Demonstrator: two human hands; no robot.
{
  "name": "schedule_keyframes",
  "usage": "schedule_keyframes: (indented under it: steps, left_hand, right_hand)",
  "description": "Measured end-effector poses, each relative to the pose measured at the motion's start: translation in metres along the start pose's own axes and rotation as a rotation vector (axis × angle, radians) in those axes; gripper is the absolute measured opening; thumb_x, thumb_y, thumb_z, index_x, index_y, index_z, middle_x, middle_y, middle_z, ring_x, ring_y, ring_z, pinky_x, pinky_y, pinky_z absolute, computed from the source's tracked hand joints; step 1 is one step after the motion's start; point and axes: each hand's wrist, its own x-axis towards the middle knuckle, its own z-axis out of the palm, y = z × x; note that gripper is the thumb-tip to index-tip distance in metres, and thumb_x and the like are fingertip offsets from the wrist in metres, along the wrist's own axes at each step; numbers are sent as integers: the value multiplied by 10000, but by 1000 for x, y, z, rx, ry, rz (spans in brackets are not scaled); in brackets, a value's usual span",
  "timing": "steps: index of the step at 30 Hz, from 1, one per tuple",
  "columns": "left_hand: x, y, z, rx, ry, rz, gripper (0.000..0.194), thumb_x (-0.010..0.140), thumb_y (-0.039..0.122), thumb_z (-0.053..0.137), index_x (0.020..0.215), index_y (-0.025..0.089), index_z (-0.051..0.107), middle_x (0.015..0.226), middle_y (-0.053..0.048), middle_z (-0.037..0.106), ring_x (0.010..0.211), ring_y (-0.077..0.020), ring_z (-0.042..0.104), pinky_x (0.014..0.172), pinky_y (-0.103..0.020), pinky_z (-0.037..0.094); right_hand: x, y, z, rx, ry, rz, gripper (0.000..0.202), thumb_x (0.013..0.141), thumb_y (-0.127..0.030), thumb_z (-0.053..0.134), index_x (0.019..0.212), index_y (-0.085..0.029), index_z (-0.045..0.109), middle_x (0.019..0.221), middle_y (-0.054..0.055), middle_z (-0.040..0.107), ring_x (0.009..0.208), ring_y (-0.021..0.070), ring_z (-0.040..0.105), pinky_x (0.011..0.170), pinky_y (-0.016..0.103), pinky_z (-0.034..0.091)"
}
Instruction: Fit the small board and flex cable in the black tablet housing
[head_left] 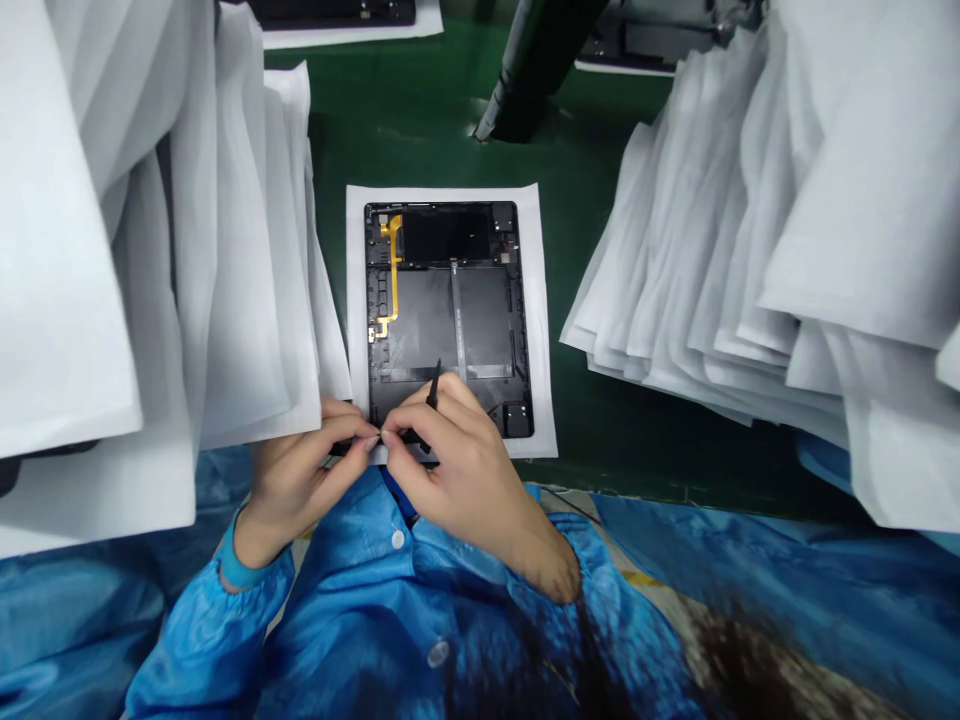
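Note:
An open black tablet housing (484, 320) lies on a white foam sheet (544, 400), with a yellow flex cable (394, 280) along its left side. At the housing's lower left corner, my left hand (304, 475) pinches something too small to make out between thumb and forefinger. My right hand (457, 465) meets it there, its thumb and forefinger pressed together near the left fingertips. A thin black pointed tool (433, 388) is held in my right hand, its tip pointing up over the housing.
Stacks of white foam sleeves flank the work spot at left (247, 250) and right (690, 250). A dark post (525, 80) stands on the green surface (420, 120) behind the housing. More black housings (330, 10) lie at the far edge.

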Motion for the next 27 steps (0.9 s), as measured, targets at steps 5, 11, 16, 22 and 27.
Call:
schedule_keyframes:
  steps: [5, 11, 16, 22, 27]
  left_hand:
    - [0, 0, -4, 7, 35, -48, 55, 909, 219, 637, 903, 249, 683, 844, 46, 726, 762, -108, 685, 740, -203, 544]
    - [1, 2, -8, 63, 77, -166, 73, 895, 248, 648, 865, 275, 708, 790, 84, 720, 644, -85, 624, 667, -186, 524]
    - [-1, 2, -8, 54, 75, -204, 84, 903, 280, 641, 853, 284, 708, 767, 77, 709, 621, -90, 602, 678, -188, 528]
    - [-5, 0, -11, 48, 112, -297, 69, 884, 319, 657, 857, 299, 717, 646, 95, 645, 558, -80, 564, 625, -182, 494]
    - [-2, 3, -13, 19, 127, -385, 84, 873, 306, 667, 828, 288, 736, 531, 99, 570, 467, -78, 487, 465, -190, 395]
  right_hand:
    - [0, 0, 1, -25, 27, 20, 169, 908, -115, 563, 798, -204, 655, 782, 51, 620, 872, 214, 557, 753, 368, 530]
    - [2, 1, 4, -83, 17, 8, 163, 900, -115, 561, 796, -197, 656, 755, 45, 591, 841, 217, 534, 725, 372, 514]
    - [4, -1, 6, -155, -37, -2, 160, 894, -109, 558, 791, -191, 650, 749, 50, 547, 854, 228, 503, 727, 366, 497]
    - [8, -4, 7, -194, -67, 10, 156, 880, -108, 557, 770, -184, 639, 722, 50, 539, 840, 236, 496, 707, 375, 481]
    - [10, -6, 8, -215, -108, 39, 157, 885, -111, 556, 775, -192, 634, 721, 52, 549, 834, 241, 493, 692, 380, 479]
